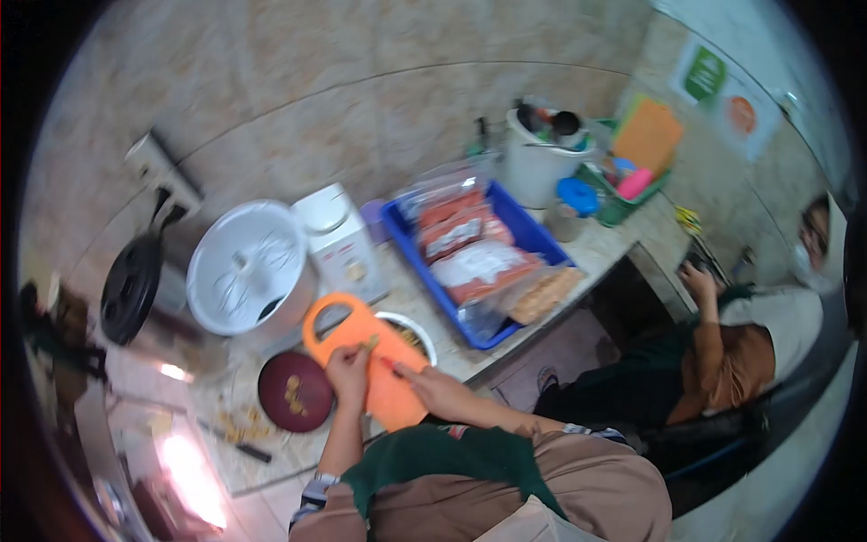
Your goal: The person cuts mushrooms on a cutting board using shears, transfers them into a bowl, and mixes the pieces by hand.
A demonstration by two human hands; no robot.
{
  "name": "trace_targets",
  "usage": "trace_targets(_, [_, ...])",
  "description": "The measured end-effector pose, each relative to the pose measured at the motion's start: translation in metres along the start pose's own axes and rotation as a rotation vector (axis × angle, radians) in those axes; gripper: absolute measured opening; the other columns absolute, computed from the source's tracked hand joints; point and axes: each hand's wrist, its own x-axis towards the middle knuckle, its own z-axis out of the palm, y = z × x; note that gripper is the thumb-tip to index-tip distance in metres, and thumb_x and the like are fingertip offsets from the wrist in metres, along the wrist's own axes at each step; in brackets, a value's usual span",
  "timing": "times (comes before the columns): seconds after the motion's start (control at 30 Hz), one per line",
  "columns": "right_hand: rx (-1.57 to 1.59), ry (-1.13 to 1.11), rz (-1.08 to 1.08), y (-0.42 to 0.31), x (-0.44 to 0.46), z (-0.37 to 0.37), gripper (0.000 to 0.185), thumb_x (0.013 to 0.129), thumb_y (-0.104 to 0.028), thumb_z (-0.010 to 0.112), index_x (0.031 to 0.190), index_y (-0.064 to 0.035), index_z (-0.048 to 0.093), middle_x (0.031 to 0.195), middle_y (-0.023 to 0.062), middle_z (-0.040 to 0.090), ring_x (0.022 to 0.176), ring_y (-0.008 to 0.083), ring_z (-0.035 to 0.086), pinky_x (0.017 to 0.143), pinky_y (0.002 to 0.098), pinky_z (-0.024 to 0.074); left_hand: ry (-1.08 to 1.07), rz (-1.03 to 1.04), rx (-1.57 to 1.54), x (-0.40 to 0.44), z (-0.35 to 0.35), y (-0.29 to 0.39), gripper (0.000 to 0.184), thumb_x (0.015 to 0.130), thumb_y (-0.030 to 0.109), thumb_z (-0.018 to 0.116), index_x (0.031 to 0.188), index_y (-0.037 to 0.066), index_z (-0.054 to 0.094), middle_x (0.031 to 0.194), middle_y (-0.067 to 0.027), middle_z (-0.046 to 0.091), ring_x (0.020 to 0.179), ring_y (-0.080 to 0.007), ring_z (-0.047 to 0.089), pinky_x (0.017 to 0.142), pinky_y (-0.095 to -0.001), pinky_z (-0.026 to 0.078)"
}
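Note:
My left hand (pixel 348 372) is closed in a pinch over an orange cutting board (pixel 388 397), with a small yellowish-green piece of food (pixel 371 342) at its fingertips. Beside it, my right hand (pixel 435 390) is wrapped round a small knife (pixel 388 364); only a bit of red and dark shows, and the blade is hard to make out. The board overlaps a white bowl (pixel 432 348) of food pieces. Left of my left hand sits a dark red plate (pixel 307 406) with several pale brown pieces on it.
A blue tray (pixel 483 339) holds bagged meat. A white tub (pixel 212 312), a white box-shaped appliance (pixel 339 244) and a black-lidded container (pixel 131 289) line the wall. Scraps and a dark-handled knife (pixel 253 452) lie left. A co-worker (pixel 731 361) is at right.

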Motion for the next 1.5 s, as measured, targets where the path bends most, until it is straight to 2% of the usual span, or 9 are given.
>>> trace_targets(0.3, [-0.032, 0.030, 0.020, 0.009, 0.009, 0.013, 0.046, 0.089, -0.018, 0.035, 0.134, -0.0222, 0.025, 0.083, 0.0181, 0.046, 0.073, 0.0339, 0.050, 0.066, 0.0382, 0.0412, -0.038, -0.005, -0.033, 0.004, 0.000, -0.012, 0.011, 0.072, 0.005, 0.062, 0.071, -0.003, 0.055, 0.064, -0.0059, 0.056, 0.057, -0.0105, 0.050, 0.054, -0.0233, 0.042])
trace_targets(0.53, [0.018, -0.074, 0.087, 0.008, -0.007, -0.002, 0.044, 0.092, -0.024, 0.028, 0.135, -0.0255, 0.020, 0.079, 0.0167, 0.045, 0.071, 0.0308, 0.049, 0.064, 0.0363, 0.0400, -0.057, 0.028, -0.041, 0.006, 0.000, -0.011, 0.013, 0.074, 0.006, 0.062, 0.070, -0.004, 0.055, 0.066, -0.0067, 0.057, 0.058, -0.0107, 0.050, 0.055, -0.0230, 0.042])
trace_targets(0.67, [0.078, -0.157, 0.153, 0.001, -0.017, -0.008, 0.043, 0.093, -0.027, 0.026, 0.135, -0.0262, 0.020, 0.086, 0.0172, 0.045, 0.074, 0.0303, 0.051, 0.066, 0.0363, 0.0409, -0.047, 0.044, -0.063, 0.009, 0.000, -0.025, 0.012, 0.073, 0.004, 0.062, 0.069, -0.003, 0.054, 0.064, -0.0055, 0.054, 0.057, -0.0112, 0.049, 0.053, -0.0232, 0.041])
trace_targets(0.77, [0.130, -0.167, 0.193, 0.008, -0.019, -0.004, 0.043, 0.093, -0.028, 0.026, 0.135, -0.0284, 0.021, 0.084, 0.0163, 0.045, 0.074, 0.0308, 0.052, 0.066, 0.0375, 0.0425, -0.102, -0.048, -0.138, 0.011, 0.002, -0.024, 0.013, 0.076, 0.005, 0.060, 0.069, -0.002, 0.052, 0.065, -0.0043, 0.053, 0.055, -0.0100, 0.047, 0.051, -0.0225, 0.040])
trace_targets(0.83, [0.087, -0.110, 0.097, 0.013, -0.020, -0.001, 0.042, 0.093, -0.029, 0.027, 0.134, -0.0301, 0.021, 0.084, 0.0168, 0.046, 0.072, 0.0317, 0.053, 0.065, 0.0396, 0.0438, -0.084, -0.045, -0.159, 0.006, -0.001, -0.012, 0.011, 0.074, 0.003, 0.059, 0.069, -0.002, 0.052, 0.065, -0.0043, 0.053, 0.054, -0.0098, 0.047, 0.050, -0.0222, 0.040])
trace_targets(1.07, [0.120, -0.120, 0.118, 0.005, -0.027, -0.016, 0.042, 0.092, -0.025, 0.029, 0.134, -0.0265, 0.023, 0.087, 0.0201, 0.049, 0.077, 0.0325, 0.052, 0.068, 0.0393, 0.0427, -0.085, -0.067, -0.161, 0.017, 0.002, -0.035, 0.009, 0.072, 0.001, 0.058, 0.068, -0.003, 0.051, 0.062, -0.0048, 0.053, 0.054, -0.0103, 0.047, 0.050, -0.0227, 0.040])
trace_targets(1.23, [0.137, 0.056, -0.014, 0.007, -0.023, -0.007, 0.044, 0.091, -0.021, 0.033, 0.134, -0.0204, 0.024, 0.086, 0.0194, 0.050, 0.079, 0.0322, 0.051, 0.069, 0.0387, 0.0412, -0.054, -0.024, -0.034, 0.015, 0.003, -0.028, 0.012, 0.071, 0.004, 0.060, 0.066, -0.003, 0.052, 0.062, -0.0068, 0.053, 0.053, -0.0120, 0.048, 0.050, -0.0241, 0.041])
trace_targets(1.33, [0.166, -0.039, 0.069, -0.003, -0.018, -0.013, 0.044, 0.091, -0.020, 0.034, 0.134, -0.0203, 0.024, 0.086, 0.0180, 0.050, 0.079, 0.0315, 0.051, 0.070, 0.0382, 0.0405, -0.068, -0.079, -0.087, 0.012, 0.001, -0.022, 0.011, 0.070, 0.004, 0.059, 0.066, -0.004, 0.052, 0.062, -0.0071, 0.054, 0.054, -0.0136, 0.048, 0.051, -0.0255, 0.041])
trace_targets(1.5, [0.148, -0.030, 0.042, -0.003, -0.013, -0.004, 0.044, 0.091, -0.021, 0.034, 0.134, -0.0210, 0.024, 0.084, 0.0167, 0.049, 0.080, 0.0296, 0.049, 0.071, 0.0370, 0.0395, -0.039, -0.005, -0.019, 0.016, 0.003, -0.034, 0.011, 0.070, 0.005, 0.060, 0.067, -0.003, 0.053, 0.061, -0.0068, 0.054, 0.054, -0.0135, 0.049, 0.051, -0.0259, 0.041])
